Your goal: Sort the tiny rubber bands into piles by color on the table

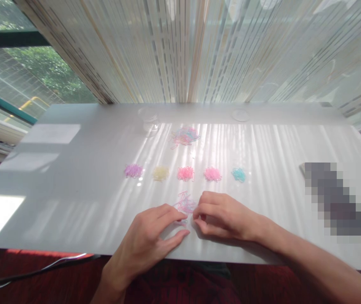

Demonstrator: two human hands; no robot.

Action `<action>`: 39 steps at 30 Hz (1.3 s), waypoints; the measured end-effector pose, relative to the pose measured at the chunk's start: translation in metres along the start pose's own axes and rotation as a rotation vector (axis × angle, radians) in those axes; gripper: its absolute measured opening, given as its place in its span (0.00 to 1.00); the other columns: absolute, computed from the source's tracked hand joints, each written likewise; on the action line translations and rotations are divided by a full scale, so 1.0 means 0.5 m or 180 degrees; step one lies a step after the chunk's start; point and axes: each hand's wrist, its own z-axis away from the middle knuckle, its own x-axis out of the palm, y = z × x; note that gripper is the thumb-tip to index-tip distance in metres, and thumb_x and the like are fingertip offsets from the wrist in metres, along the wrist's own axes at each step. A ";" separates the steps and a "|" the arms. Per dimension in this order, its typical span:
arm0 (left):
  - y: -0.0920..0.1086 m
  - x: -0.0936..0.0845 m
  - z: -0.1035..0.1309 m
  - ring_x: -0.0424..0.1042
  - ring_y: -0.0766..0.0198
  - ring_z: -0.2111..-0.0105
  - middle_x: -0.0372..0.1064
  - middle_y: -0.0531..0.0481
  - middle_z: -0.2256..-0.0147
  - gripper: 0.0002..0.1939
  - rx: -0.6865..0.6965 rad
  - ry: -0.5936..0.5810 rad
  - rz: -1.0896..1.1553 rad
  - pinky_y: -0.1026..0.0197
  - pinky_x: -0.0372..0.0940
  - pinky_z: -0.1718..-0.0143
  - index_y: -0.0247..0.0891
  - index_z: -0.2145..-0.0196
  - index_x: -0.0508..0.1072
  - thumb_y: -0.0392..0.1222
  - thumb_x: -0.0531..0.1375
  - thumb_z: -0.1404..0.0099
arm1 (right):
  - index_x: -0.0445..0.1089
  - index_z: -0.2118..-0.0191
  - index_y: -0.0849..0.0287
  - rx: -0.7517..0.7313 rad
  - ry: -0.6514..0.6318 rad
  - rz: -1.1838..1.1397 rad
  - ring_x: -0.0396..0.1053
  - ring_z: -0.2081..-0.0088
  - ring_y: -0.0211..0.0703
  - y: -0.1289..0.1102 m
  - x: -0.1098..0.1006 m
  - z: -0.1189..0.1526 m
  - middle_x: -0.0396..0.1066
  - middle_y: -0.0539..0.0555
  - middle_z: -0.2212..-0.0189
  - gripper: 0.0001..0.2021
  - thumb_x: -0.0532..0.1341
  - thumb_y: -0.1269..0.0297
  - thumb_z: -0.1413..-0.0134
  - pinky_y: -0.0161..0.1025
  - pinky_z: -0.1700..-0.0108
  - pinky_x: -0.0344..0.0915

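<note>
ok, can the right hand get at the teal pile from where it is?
Probably yes. The right hand lies just nearer the table edge than the teal pile, with only bare table between them; the pink pile sits beside that path.

Near edge: left hand (pixel 150 236) and right hand (pixel 221 215) meet at a small band heap (pixel 185 202) on the table (pixel 72 190).
Middle: row of five band piles (pixel 185 173) behind the hands.
Far: mixed band pile (pixel 185 136); clear cup (pixel 148 120) to its left, lid (pixel 240 115) to its right.
</note>
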 end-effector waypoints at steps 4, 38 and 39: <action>0.006 0.009 -0.001 0.76 0.66 0.71 0.81 0.51 0.64 0.06 -0.0086 0.0327 0.0071 0.65 0.71 0.68 0.42 0.55 0.78 0.39 0.66 0.29 | 0.72 0.58 0.58 -0.0224 0.0520 -0.0015 0.67 0.69 0.39 -0.002 -0.009 -0.003 0.72 0.51 0.70 0.04 0.59 0.71 0.32 0.34 0.67 0.67; 0.017 0.018 -0.022 0.75 0.68 0.77 0.82 0.53 0.70 0.04 -0.0077 0.0768 0.0341 0.68 0.69 0.77 0.41 0.63 0.81 0.35 0.66 0.31 | 0.73 0.56 0.59 -0.0439 0.0763 0.0322 0.69 0.68 0.40 -0.009 -0.022 -0.008 0.74 0.54 0.68 0.04 0.61 0.67 0.30 0.36 0.67 0.67; 0.016 0.019 -0.022 0.75 0.68 0.76 0.82 0.52 0.70 0.04 -0.0077 0.0741 0.0343 0.68 0.69 0.76 0.41 0.62 0.81 0.35 0.65 0.31 | 0.73 0.57 0.59 -0.0440 0.0767 0.0328 0.69 0.69 0.40 -0.008 -0.021 -0.008 0.74 0.54 0.68 0.04 0.61 0.68 0.30 0.36 0.67 0.66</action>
